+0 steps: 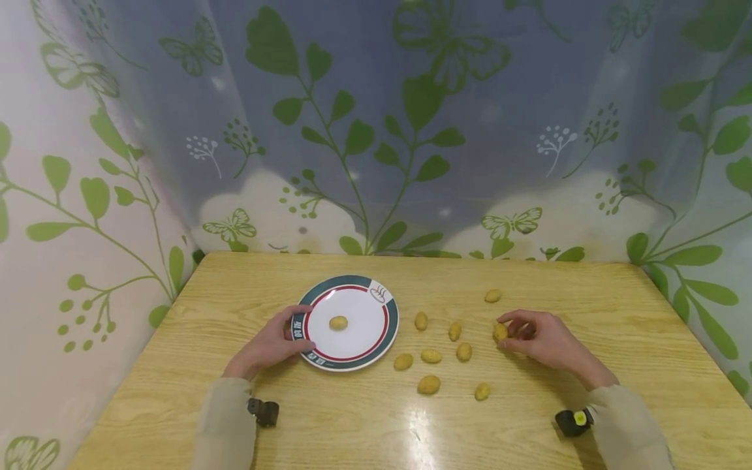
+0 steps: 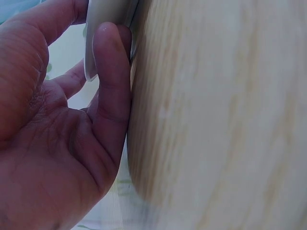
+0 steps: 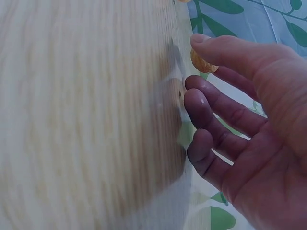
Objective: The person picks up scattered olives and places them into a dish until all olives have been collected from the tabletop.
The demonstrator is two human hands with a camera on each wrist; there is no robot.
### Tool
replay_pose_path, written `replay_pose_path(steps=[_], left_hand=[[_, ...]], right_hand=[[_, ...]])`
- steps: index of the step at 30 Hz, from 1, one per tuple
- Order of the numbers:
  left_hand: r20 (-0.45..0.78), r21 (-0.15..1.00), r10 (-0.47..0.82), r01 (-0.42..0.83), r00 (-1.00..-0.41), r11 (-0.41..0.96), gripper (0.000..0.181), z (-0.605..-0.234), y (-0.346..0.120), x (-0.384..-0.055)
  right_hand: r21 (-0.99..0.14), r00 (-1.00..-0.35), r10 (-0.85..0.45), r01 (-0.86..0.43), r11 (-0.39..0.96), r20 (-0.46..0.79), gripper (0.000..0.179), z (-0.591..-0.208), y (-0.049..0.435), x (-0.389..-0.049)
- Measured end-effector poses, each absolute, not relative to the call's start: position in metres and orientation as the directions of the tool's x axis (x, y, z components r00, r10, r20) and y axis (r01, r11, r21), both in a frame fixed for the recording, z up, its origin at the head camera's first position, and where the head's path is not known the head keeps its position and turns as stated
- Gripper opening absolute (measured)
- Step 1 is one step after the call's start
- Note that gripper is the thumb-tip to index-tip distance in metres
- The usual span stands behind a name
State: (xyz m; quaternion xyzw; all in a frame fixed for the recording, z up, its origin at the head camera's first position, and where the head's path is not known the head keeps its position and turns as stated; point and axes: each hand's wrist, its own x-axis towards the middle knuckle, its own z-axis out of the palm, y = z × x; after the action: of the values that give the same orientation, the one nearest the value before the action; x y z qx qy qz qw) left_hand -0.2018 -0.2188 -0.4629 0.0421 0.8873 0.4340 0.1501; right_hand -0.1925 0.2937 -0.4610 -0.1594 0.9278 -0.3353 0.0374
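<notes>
At its left rim, the plate (image 1: pixel 358 300) is gripped by my left hand (image 1: pixel 273 339). The plate is white inside with a red ring and a dark green border, and one small yellow potato (image 1: pixel 338 322) lies on it. In the left wrist view, fingers (image 2: pixel 112 81) curl under the plate's edge (image 2: pixel 92 48). My right hand (image 1: pixel 543 339) pinches another small potato (image 1: pixel 501 331) between thumb and index finger, low over the table. The right wrist view shows that potato (image 3: pixel 204 62) partly covered by the thumb, with the other fingers loosely bent.
Several more small potatoes lie scattered between plate and right hand, among them one at the front (image 1: pixel 429 384) and one farther back (image 1: pixel 493 296). All stand on a wooden table (image 1: pixel 352 431). A leaf-patterned curtain (image 1: pixel 376 130) hangs behind and beside it.
</notes>
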Motion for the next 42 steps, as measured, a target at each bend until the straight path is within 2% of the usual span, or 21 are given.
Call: replay_pose_path(steps=[22,34,42], left_hand=[[-0.240,0.794,0.188,-0.081,-0.952,0.602,0.073,-0.466,-0.220,-0.202],[-0.275,0.759,0.147,-0.121,-0.950,0.639,0.074,-0.465,-0.217,-0.202],[-0.263,0.779,0.163,-0.109,-0.951,0.617,0.074,-0.467,-0.219,-0.204]], right_hand=[[-0.673,-0.944,-0.324,-0.283,0.683,0.068,0.036,-0.451,0.276,-0.188],[-0.677,-0.926,-0.359,-0.340,0.653,0.118,0.036,-0.451,0.261,-0.190],[-0.670,-0.911,-0.384,-0.378,0.638,0.148,0.036,-0.450,0.251,-0.189]])
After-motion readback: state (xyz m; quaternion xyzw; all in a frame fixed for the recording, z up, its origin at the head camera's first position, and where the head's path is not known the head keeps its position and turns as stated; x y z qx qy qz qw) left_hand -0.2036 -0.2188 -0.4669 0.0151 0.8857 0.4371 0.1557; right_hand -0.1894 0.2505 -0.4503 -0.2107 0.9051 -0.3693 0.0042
